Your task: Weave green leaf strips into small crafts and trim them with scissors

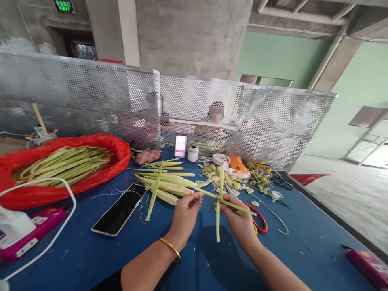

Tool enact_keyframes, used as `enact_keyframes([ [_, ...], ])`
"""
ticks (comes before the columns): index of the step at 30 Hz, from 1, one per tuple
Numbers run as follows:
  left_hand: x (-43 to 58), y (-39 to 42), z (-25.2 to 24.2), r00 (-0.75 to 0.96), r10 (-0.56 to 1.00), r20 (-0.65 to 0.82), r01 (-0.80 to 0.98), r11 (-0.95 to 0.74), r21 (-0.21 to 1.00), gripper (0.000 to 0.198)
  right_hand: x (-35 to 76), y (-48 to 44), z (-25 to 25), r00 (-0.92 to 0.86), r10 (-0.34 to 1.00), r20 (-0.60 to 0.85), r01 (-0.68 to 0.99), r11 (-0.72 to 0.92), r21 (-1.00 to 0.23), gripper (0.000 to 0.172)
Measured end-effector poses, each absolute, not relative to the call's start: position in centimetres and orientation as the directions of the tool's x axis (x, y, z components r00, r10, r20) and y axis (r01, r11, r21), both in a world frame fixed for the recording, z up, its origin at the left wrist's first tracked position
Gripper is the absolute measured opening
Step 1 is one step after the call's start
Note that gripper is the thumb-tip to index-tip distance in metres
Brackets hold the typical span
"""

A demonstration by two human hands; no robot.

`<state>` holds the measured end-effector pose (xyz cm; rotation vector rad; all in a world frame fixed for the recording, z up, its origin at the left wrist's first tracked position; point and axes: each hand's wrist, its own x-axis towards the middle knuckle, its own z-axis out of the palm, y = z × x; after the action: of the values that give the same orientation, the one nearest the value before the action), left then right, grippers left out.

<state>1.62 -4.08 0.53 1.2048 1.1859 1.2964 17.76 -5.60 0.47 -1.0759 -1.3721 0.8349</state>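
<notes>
In the head view my right hand (238, 218) pinches a cross of pale green plant strips (218, 226) near its knotted middle, above the blue table. One strip of the cross runs up and down, the other slants left and right. My left hand (186, 214), with a gold bangle at the wrist, has its fingers closed near the cross's left arm. Whatever sits between those fingertips is too small to make out. Red-handled scissors (261, 222) lie partly hidden behind my right hand. Pale husk-like leaves (166, 186) lie beyond my left hand.
A red plastic bag (119, 155) of long green strips stands left. A phone (119, 210), a pink power strip (36, 230) with a white cable, a tape roll (221, 159) and leaf scraps (212, 171) lie about. Behind a perforated metal screen (194, 97) two people sit.
</notes>
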Motion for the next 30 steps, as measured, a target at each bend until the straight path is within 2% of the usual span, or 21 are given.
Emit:
enact_keyframes([
  [2, 0.7, -3.5, 1.3, -0.135, 0.987, -0.086, -0.214, 0.056, 0.975, 0.03, 18.2, -5.3, 0.8, 0.032, 0.935, 0.354, 0.162, 0.345, -0.924, 0.023],
  [4, -0.4, -3.2, 2.4, -0.147, 0.983, -0.11, -0.274, 0.066, 0.959, 0.04, 18.5, -5.3, 1.3, -0.037, 0.935, 0.353, 0.181, 0.353, -0.918, 0.022],
  [6, -1.0, -3.3, 3.6, -0.057, 0.998, -0.017, -0.149, 0.008, 0.989, 0.041, 18.5, -5.5, 1.8, -0.118, 0.931, 0.346, 0.192, 0.363, -0.912, 0.019],
  [8, -1.2, -3.7, 4.4, 0.141, 0.987, 0.073, 0.037, -0.079, 0.996, 0.035, 18.3, -5.9, 2.3, -0.211, 0.922, 0.324, 0.196, 0.364, -0.91, 0.016],
  [11, -0.5, -4.5, 4.3, 0.391, 0.918, 0.067, 0.128, -0.127, 0.984, 0.03, 17.8, -6.3, 2.6, -0.299, 0.92, 0.252, 0.202, 0.319, -0.926, 0.014],
  [13, 0.2, -4.9, 3.7, 0.432, 0.902, 0.01, 0.096, -0.057, 0.994, 0.033, 17.8, -6.2, 2.4, -0.276, 0.933, 0.232, 0.219, 0.296, -0.93, 0.012],
  [17, 1.1, -5.2, 2.6, 0.358, 0.926, -0.123, -0.035, 0.145, 0.989, 0.039, 18.5, -5.4, 1.8, -0.178, 0.95, 0.256, 0.301, 0.3, -0.905, 0.007],
  [22, 1.2, -5.5, 2.6, 0.395, 0.889, -0.233, -0.149, 0.312, 0.938, 0.04, 19.2, -4.8, 1.3, -0.218, 0.939, 0.266, 0.386, 0.333, -0.86, 0.012],
  [27, 0.3, -5.6, 3.7, 0.578, 0.757, -0.304, -0.164, 0.473, 0.866, 0.039, 19.0, -5.3, 1.6, -0.229, 0.927, 0.296, 0.451, 0.371, -0.812, 0.012],
  [30, -0.4, -5.6, 4.1, 0.717, 0.651, -0.251, -0.212, 0.546, 0.81, 0.046, 19.3, -5.3, 1.7, -0.294, 0.918, 0.267, 0.41, 0.373, -0.833, 0.015],
])
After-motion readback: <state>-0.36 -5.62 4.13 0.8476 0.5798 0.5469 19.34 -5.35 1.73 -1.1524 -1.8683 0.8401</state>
